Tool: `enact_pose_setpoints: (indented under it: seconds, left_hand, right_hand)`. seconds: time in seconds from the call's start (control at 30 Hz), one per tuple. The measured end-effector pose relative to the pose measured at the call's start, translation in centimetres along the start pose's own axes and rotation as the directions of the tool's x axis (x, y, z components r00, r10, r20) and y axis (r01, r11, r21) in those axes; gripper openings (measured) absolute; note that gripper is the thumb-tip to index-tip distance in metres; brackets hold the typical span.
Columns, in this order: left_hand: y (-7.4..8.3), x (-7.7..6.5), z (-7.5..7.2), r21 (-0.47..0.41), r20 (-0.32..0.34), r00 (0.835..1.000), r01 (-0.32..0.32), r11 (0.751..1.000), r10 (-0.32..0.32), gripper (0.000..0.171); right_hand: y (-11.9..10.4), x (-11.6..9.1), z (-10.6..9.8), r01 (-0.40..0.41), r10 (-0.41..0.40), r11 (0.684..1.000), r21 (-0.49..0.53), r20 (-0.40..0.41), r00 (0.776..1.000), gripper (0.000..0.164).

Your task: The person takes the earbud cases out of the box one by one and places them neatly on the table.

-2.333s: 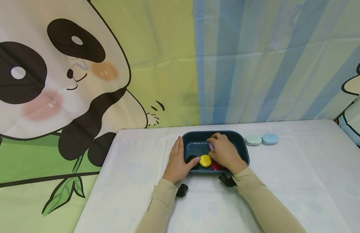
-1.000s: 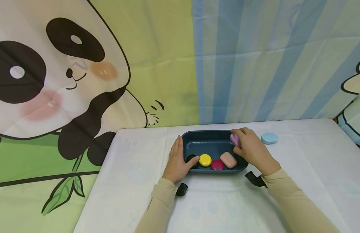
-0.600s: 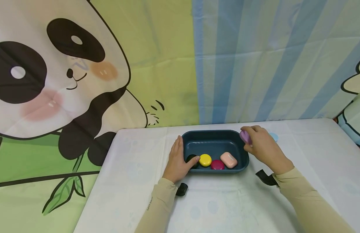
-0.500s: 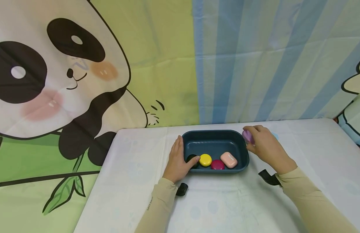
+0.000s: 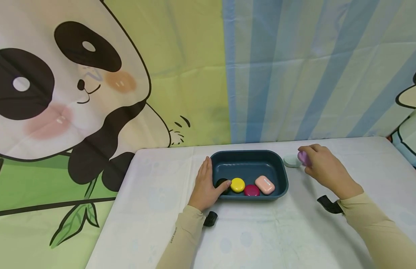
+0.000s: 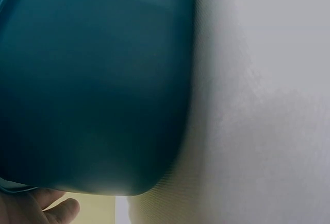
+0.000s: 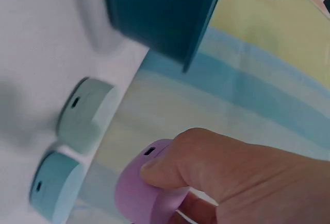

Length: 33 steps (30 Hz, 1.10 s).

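Note:
My left hand holds the left end of a dark blue tray, fingers along the outside wall and thumb over the rim. A purple earbud charging case is pinched between the thumb and fingers of my right hand, raised to the right of the tray. Below it on the table, a pale green case and a light blue case lie side by side; in the head view my right hand covers the blue one. Small charging ports show on all three.
Along the tray's near side lie a black round piece partly under my left thumb, a yellow round case, a crimson one and a pink rounded case. A white cloth covers the table. A panda-printed curtain hangs behind.
My right hand has lifted the purple case out of the tray and moved it right, past the green case. The pink case has come into view. My left hand has stayed on the tray.

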<state>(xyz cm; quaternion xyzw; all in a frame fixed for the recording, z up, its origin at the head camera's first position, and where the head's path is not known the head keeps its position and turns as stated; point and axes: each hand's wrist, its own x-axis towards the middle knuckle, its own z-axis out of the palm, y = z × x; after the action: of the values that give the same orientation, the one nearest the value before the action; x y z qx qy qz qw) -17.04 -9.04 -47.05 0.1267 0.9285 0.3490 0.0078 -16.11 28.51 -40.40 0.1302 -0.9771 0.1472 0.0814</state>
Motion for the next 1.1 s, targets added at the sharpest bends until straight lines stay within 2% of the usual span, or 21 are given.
enact_pose_setpoints:
  seconds: [0.17, 0.47, 0.67, 1.1]
  left_hand:
    - [0.0, -0.1, -0.1, -0.002, -0.005, 1.000, -0.003, 1.000, 0.003, 0.107]
    - [0.0, -0.1, -0.1, 0.003, -0.004, 1.000, 0.000, 1.000, 0.000, 0.107]
    - [-0.1, -0.1, 0.0, -0.002, -0.003, 1.000, -0.009, 1.000, 0.009, 0.108]
    - [0.0, -0.2, 0.0, -0.002, -0.005, 1.000, -0.007, 1.000, 0.007, 0.108]
  right_hand:
    - [1.5, -0.2, -0.1, -0.004, 0.004, 1.000, -0.002, 0.008, 1.000, 0.058]
    - [4.1, -0.5, -0.3, -0.018, 0.018, 1.000, -0.018, -0.028, 0.999, 0.054]
    - [5.4, -0.8, -0.5, -0.042, 0.042, 0.998, -0.049, -0.001, 0.999, 0.048]
    - [8.7, -0.9, -0.2, -0.084, 0.090, 0.993, -0.080, 0.077, 0.993, 0.050]
